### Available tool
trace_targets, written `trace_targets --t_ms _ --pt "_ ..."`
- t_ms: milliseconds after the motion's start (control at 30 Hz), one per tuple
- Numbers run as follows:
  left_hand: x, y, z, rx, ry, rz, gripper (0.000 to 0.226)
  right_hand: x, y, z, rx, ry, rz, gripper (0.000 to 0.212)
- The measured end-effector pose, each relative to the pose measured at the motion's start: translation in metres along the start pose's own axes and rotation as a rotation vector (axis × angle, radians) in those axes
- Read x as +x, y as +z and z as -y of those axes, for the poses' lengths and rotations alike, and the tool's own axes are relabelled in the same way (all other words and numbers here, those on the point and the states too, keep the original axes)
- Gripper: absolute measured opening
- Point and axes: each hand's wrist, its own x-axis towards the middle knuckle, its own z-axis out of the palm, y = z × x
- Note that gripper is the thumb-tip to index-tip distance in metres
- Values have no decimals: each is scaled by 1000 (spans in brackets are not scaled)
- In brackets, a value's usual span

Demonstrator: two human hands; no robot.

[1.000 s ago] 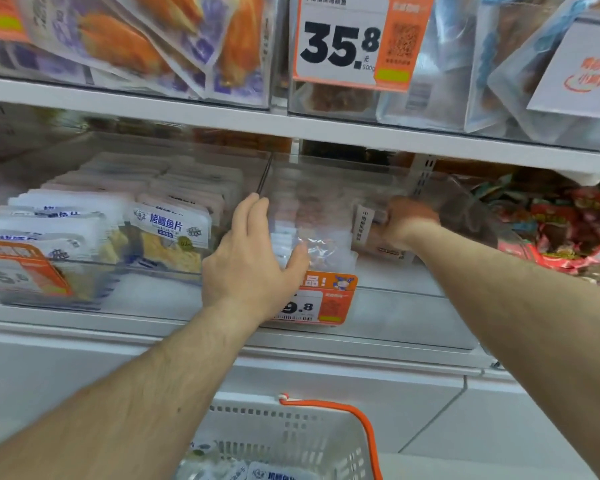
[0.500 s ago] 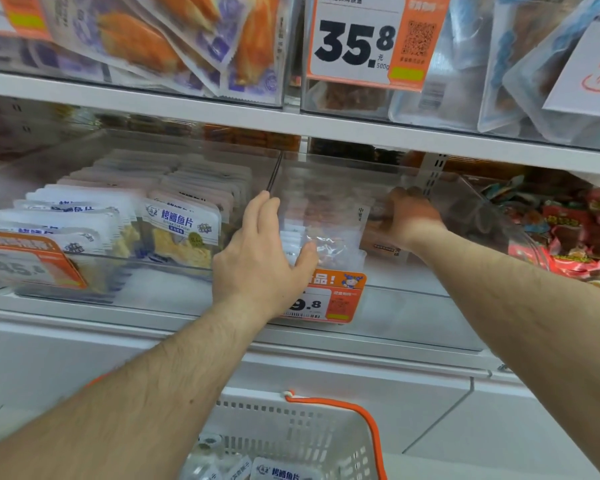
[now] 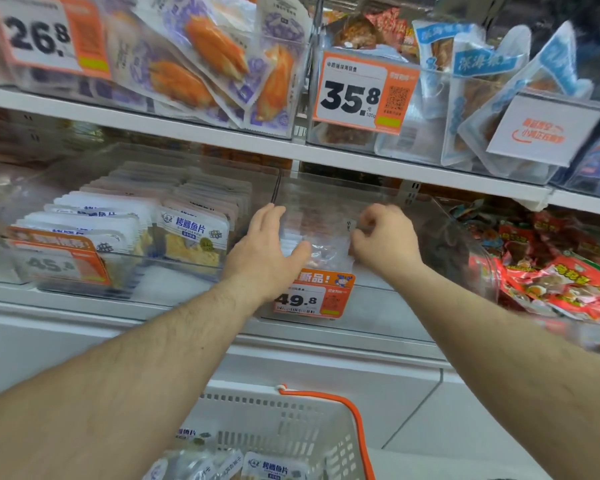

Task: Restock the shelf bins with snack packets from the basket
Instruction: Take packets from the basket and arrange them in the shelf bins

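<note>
On the middle shelf, seen from the head camera, the right hand [image 3: 383, 237] has drawn forward from the back of the clear bin [image 3: 395, 209] and now curls, pinching the packets [image 3: 321, 251] there. The left hand [image 3: 265, 252] stays spread against the bin's front. Stock looks settled; more packets wait in the basket [image 3: 291, 420].

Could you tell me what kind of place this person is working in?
Most likely a shop's snack aisle: orange price tags hang on clear shelf bins full of sealed snack packets, and a white shopping basket with an orange handle sits below the hands.
</note>
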Motion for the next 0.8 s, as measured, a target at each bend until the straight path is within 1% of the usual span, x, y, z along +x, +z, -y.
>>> trace_targets --t_ms 33,100,200,267,333,433,533,633,700,800 --pt "-2 -5 0 -35 13 8 71 -9 -3 9 48 -24 -20 11" --pt "-11 -17 0 -28 68 0 71 -29 -8 28 126 -71 -57 3" --pt "-38 -41 7 35 162 -45 65 -61 -11 57 210 -143 -92 7" --pt "-57 -56 19 76 198 -40 59 -81 -4 73 253 -167 -73 6" --pt "-73 -67 36 122 163 29 53 -97 8 85 322 -164 -29 7" --pt "-90 -83 64 197 44 177 46 -113 30 102 400 -144 52 11" --pt "-100 -96 87 267 -19 326 44 -126 52 117 403 -127 176 13" --pt "-105 -101 104 293 -68 472 46 -142 78 128 367 -80 357 17" --pt "-110 -100 115 322 -95 577 46 -158 103 130 356 -17 529 19" --pt "-117 -94 133 364 -118 730 43 -188 146 126 305 102 821 15"
